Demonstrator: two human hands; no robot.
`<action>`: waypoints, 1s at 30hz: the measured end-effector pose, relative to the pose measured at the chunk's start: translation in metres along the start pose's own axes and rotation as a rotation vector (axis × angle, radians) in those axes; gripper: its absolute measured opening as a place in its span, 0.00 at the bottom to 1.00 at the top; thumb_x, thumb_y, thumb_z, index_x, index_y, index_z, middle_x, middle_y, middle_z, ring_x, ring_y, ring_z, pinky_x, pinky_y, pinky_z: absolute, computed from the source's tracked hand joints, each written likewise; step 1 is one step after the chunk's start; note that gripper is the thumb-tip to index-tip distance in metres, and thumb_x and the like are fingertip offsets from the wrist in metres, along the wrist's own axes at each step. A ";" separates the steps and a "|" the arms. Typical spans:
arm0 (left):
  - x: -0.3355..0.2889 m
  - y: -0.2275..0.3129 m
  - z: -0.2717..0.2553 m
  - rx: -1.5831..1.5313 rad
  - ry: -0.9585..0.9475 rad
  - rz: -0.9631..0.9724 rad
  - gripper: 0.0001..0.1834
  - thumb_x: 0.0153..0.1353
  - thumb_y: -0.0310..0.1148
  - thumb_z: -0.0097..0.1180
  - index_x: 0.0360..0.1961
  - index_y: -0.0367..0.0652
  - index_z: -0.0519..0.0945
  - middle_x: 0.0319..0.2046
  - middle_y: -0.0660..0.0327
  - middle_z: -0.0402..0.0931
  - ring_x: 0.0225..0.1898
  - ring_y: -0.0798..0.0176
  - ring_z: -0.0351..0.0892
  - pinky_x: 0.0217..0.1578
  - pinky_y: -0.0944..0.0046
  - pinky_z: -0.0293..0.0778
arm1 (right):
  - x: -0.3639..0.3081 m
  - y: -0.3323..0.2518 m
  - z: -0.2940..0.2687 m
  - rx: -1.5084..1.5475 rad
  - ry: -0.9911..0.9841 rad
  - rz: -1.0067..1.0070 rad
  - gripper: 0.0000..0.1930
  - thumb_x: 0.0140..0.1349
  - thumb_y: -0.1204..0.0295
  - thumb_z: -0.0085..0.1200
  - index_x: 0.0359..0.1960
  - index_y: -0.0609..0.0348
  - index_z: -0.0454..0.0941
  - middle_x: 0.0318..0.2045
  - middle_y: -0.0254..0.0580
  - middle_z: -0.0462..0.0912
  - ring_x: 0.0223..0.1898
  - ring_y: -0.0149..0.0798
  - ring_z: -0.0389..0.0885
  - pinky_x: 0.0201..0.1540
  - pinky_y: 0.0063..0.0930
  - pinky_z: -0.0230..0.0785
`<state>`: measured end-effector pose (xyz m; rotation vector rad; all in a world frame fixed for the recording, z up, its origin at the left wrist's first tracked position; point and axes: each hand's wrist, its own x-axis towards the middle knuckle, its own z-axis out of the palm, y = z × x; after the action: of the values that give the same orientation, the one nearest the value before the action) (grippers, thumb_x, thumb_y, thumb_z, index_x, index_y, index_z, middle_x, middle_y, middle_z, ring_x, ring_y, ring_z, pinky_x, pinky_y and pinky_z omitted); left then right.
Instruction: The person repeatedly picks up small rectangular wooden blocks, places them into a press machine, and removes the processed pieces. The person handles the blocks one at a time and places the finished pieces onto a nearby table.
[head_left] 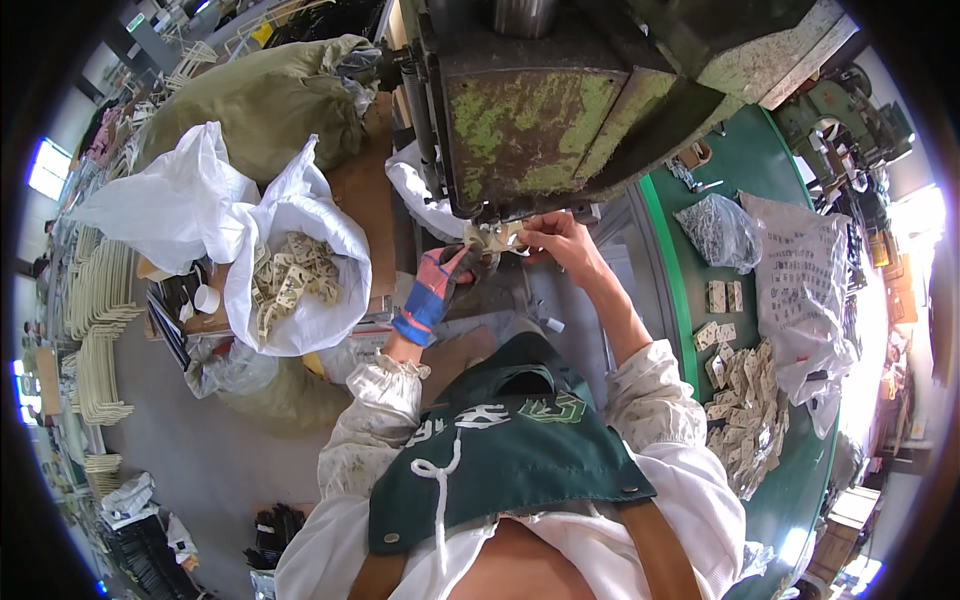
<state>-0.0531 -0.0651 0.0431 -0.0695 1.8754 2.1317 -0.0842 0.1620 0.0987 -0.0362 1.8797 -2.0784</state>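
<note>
Beneath the head of a large worn green machine (pixel 530 125), a small cream-coloured plate with holes (pixel 508 236) lies between my hands. My bare right hand (pixel 562 243) pinches its right edge between thumb and fingers. My left hand (pixel 446 280), in a red and blue work glove with dark fingers, is closed at the plate's left side. What the gloved fingertips grip is partly hidden by the machine and shadow. Left of the machine, an open white sack (pixel 345 262) holds many similar cream pieces (pixel 297 270).
On the right, a green-topped table (pixel 735 150) carries a heap of cream plates (pixel 748 405), a clear bag of small metal parts (pixel 718 232) and a large printed sack (pixel 800 290). An olive bulging sack (pixel 255 105) lies at the far left. Cream wire frames (pixel 100 310) are stacked along the left.
</note>
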 end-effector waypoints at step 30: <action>-0.073 -0.015 -0.213 1.885 0.494 -0.023 0.35 0.52 0.58 0.51 0.60 0.56 0.67 0.60 0.45 0.60 0.62 0.44 0.58 0.60 0.36 0.47 | 0.069 0.155 0.231 -0.282 -0.329 0.187 0.16 0.59 0.61 0.56 0.30 0.67 0.78 0.23 0.39 0.80 0.22 0.29 0.76 0.21 0.24 0.70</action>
<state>-0.0135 -0.2850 0.0141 -0.1774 3.1686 -0.3593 -0.0572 -0.0895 -0.0366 -0.2444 1.8719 -1.5649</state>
